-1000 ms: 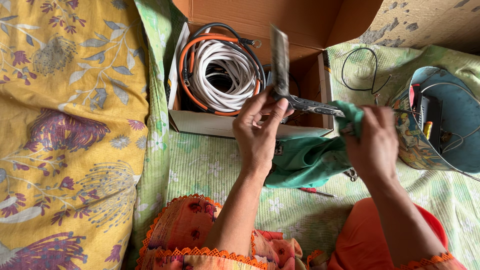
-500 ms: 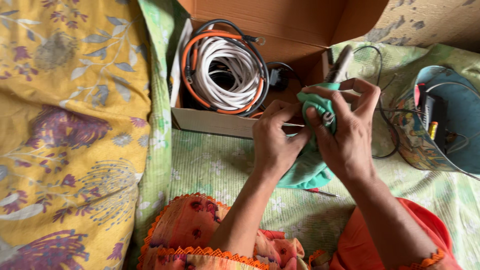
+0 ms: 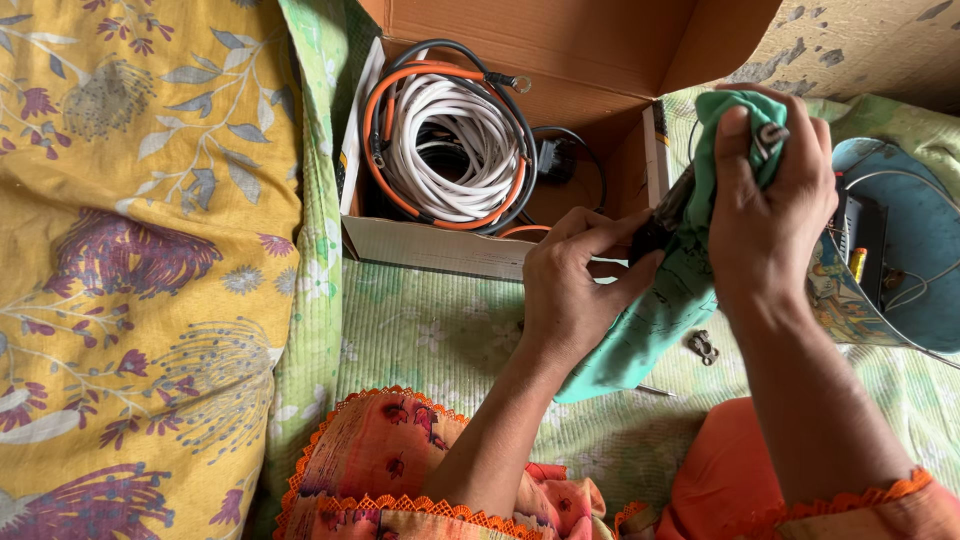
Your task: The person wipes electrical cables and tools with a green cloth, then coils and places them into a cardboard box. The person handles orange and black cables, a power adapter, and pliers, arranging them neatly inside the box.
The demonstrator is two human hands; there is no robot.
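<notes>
both forearms are reaching up from the bottom edge, bare below orange-trimmed sleeves. the left hand (image 3: 580, 290) is sitting lower and nearer the middle, back of the hand facing the camera, fingers curling forward and the thumb pressing inward in what is probably a pinch, though the fingertips are partly hidden. the right hand (image 3: 765, 190) is raised higher and further right, wrist bending, fingers wrapping closed with the thumb lying straight along the front. the two hands are working close together, nearly touching.
</notes>
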